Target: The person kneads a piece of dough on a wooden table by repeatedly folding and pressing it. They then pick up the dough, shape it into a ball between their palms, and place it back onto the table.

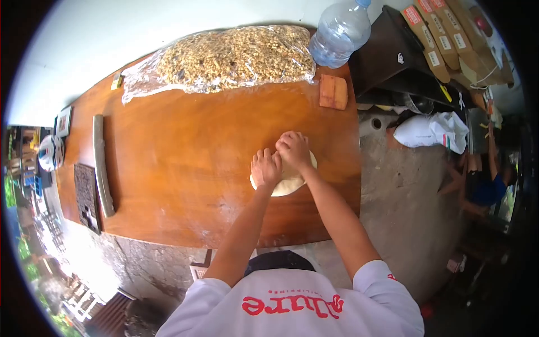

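Note:
A round, pale mass of dough (pixel 289 183) lies on the brown wooden table (pixel 185 151), right of its middle. My left hand (pixel 266 168) presses on the dough's left side, fingers bent over its far edge. On the upper right part of the dough rests my right hand (pixel 294 150), its fingers curled and close together. The two hands touch or nearly touch near the thumbs. Part of the dough is hidden beneath both hands.
A clear bag of brown pieces (pixel 236 59) lies along the far edge, beside a large plastic bottle (pixel 341 33) and a small wooden block (pixel 333 92). A long grey roll (pixel 102 165) and a dark carved board (pixel 86 196) are at left. A person (pixel 488 191) is far right.

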The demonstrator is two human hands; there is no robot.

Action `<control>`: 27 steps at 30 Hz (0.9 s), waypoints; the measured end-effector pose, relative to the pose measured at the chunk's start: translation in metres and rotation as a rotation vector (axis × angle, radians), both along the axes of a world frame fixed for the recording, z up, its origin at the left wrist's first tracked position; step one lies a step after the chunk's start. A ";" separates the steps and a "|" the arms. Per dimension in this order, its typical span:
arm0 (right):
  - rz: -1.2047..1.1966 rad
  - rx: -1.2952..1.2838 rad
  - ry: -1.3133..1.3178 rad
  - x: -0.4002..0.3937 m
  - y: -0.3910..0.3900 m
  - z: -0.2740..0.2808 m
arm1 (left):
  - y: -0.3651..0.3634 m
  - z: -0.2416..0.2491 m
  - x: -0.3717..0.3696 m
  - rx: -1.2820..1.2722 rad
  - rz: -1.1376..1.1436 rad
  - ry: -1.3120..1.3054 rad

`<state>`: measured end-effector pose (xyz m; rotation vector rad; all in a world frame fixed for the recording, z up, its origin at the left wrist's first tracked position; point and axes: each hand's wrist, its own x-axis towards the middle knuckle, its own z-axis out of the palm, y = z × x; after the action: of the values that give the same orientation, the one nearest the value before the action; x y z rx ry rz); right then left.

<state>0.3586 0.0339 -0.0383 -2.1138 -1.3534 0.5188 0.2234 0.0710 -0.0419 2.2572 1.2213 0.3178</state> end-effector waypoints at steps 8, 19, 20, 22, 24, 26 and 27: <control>0.051 0.296 0.098 -0.018 -0.065 -0.037 | -0.090 -0.009 -0.088 -0.376 0.366 -0.167; -0.447 0.192 0.006 -0.115 -0.112 0.076 | -0.055 0.036 -0.055 -0.472 -0.140 -0.375; -0.439 0.188 0.005 -0.115 -0.106 0.061 | -0.062 0.033 -0.057 -0.475 -0.132 -0.378; -0.336 0.329 -0.264 -0.117 -0.100 0.013 | -0.079 0.020 -0.066 -0.350 -0.001 -0.639; -0.214 0.053 -0.011 -0.135 -0.124 0.011 | -0.092 0.008 -0.099 -0.137 -0.087 -0.420; -0.155 0.077 -0.303 -0.152 -0.142 0.016 | -0.107 -0.006 -0.116 -0.007 -0.259 -0.298; -0.145 0.009 -0.278 -0.156 -0.147 0.014 | -0.108 -0.013 -0.115 -0.031 -0.270 -0.280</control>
<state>0.2025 -0.1126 -0.0247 -2.3202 -1.3294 0.1640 0.1087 -0.0370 -0.0544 2.2256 0.7646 0.4878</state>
